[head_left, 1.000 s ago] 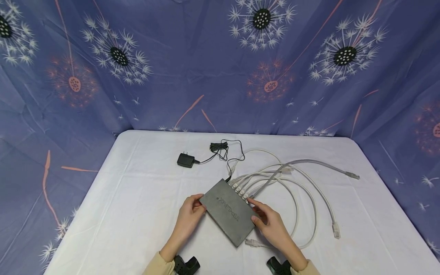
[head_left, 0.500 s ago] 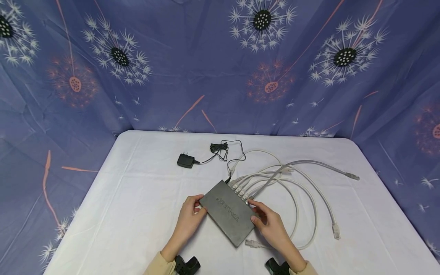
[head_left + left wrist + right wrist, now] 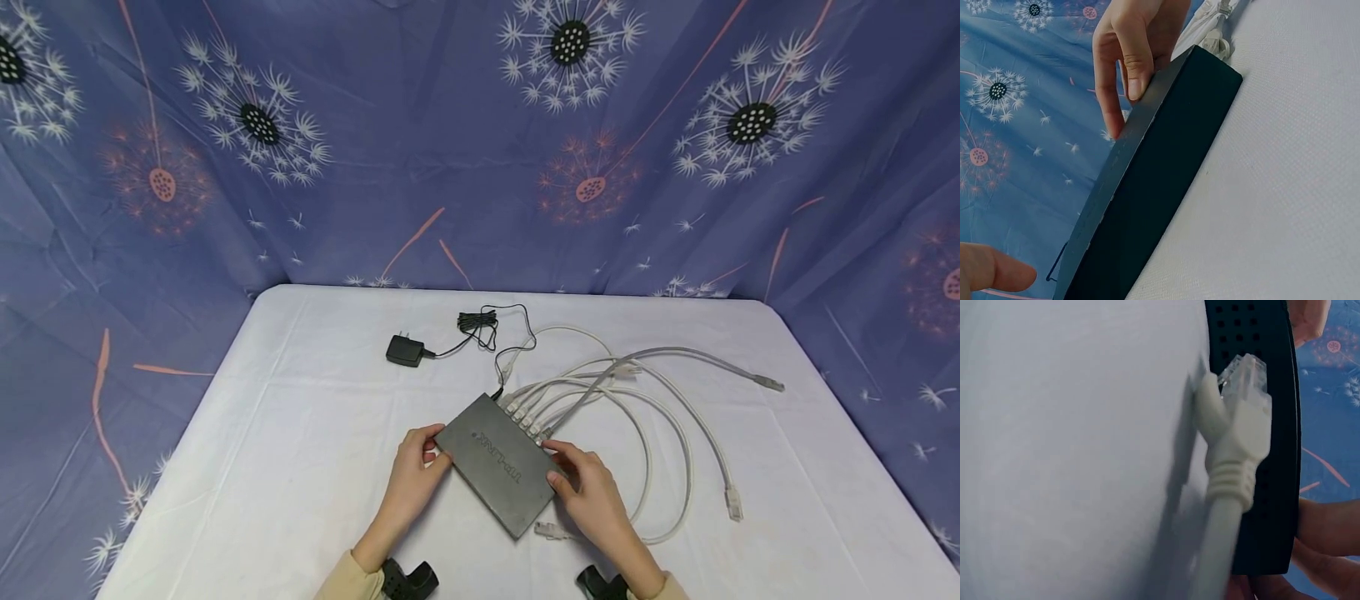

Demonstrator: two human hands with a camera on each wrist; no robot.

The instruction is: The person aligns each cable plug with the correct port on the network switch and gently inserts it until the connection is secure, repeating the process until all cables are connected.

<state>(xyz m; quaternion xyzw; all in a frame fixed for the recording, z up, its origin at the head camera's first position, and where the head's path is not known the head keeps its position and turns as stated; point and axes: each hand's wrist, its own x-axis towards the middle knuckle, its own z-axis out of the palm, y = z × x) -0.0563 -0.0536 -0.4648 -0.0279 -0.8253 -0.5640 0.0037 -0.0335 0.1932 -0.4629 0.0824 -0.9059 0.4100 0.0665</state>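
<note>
A dark grey TP-LINK network switch point(image 3: 498, 467) lies slantwise on the white table in the head view. My left hand point(image 3: 415, 475) holds its left corner, thumb at the near edge. At the opposite end, my right hand point(image 3: 592, 500) grips the right corner, thumb on top and index finger along the ported edge. Several white ethernet cables point(image 3: 686, 425) and one grey ethernet cable point(image 3: 675, 350) run from that edge. A loose clear cable plug point(image 3: 1250, 381) shows large in the right wrist view, before the vented side. The right fingers' undersides are hidden.
A black power adapter point(image 3: 406, 350) lies toward the back, its bundled cord point(image 3: 477, 320) leading to the switch. Loose cable plugs rest on the right, one point(image 3: 733, 503) near the right forearm. A blue patterned curtain point(image 3: 420, 150) hangs behind the table.
My right hand has shifted very slightly toward me, its index fingertip sliding a little away from the grey cable's plug. The left hand and the switch stay nearly still.
</note>
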